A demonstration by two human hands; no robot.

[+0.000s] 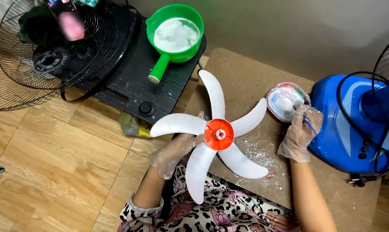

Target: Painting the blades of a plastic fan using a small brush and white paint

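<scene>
While we look down from the head cam, our left hand (174, 152), in a clear glove, holds the white fan blade (217, 134) from below, fingers curled under the blade w/ the orange hub (219, 134) facing up. It hovers over a brown board surface (246, 77) that is spattered w/ white residue near the lower right blade.

Our right hand (301, 133), also gloved, has its fingers closed on a thin blue-handled brush (310, 124); the brush tip dips into a small clear container (286, 102) of white paste, just left of the hand. Hand and container sit well apart from the hub, right of the blade.

Right of that is a blue fan base (340, 124) w/ a black cord looped over it. Top centre, a green scoop pan (174, 32) w/ whitish contents rests on a black slatted box (134, 73). Top left, a black wire fan guard (39, 51) lies partly on that box and partly on the wooden floor (52, 163). A crumpled yellowish wrapper (132, 125) lies by the box's front edge.
</scene>
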